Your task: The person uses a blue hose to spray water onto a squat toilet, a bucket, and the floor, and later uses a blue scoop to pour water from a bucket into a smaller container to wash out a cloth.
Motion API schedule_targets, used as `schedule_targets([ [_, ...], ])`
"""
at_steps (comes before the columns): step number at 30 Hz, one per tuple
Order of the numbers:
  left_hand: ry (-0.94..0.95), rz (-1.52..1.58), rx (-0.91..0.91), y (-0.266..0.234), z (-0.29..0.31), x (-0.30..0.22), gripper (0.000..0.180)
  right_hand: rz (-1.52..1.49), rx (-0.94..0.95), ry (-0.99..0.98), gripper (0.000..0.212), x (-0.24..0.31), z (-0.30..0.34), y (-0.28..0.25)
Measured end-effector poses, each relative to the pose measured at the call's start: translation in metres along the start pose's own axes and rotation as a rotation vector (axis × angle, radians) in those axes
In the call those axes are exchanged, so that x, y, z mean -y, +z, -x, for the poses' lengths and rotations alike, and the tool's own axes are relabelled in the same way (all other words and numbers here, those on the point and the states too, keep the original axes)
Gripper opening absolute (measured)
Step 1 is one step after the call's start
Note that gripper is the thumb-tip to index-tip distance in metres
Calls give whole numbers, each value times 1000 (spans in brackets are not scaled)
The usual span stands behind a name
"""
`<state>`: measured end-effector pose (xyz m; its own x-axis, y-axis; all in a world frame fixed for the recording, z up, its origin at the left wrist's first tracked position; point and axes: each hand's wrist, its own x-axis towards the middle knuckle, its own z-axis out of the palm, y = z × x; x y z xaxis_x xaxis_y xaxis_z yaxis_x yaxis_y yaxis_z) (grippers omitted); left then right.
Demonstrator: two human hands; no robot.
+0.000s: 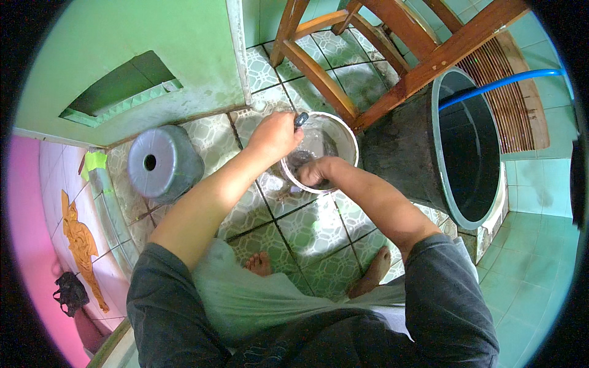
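Note:
On the tiled floor in front of me stands a round white bucket (351, 138), with water and something dark in it. My left hand (276, 136) is closed at its far left rim, gripping a short dark handle-like piece (300, 119); whether this belongs to the bucket I cannot tell. Down inside the bucket, near its front wall, is my right hand (316, 172). Its fingers are largely hidden by shadow and the dark contents, so what they hold does not show.
Right of the bucket is a large black tub (399, 144) with a blue hose (503, 86) running into it. A wooden chair (322, 76) stands beyond. At left sits a grey plastic stool (178, 153). An orange cloth (80, 236) and a black bag (72, 291) lie farther left.

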<state>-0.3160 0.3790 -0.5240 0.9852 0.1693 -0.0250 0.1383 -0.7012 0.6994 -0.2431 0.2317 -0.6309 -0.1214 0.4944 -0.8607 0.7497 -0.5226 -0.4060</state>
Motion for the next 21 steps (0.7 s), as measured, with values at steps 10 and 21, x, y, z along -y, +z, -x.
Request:
schedule_targets([
  [10,-44,-15,16,-7,3,-1,26,211,-311,304,34,12,32,-25],
  [21,-9,-25,-14,-1,4,6,26,-14,-128,64,36,7,18,-6],
])
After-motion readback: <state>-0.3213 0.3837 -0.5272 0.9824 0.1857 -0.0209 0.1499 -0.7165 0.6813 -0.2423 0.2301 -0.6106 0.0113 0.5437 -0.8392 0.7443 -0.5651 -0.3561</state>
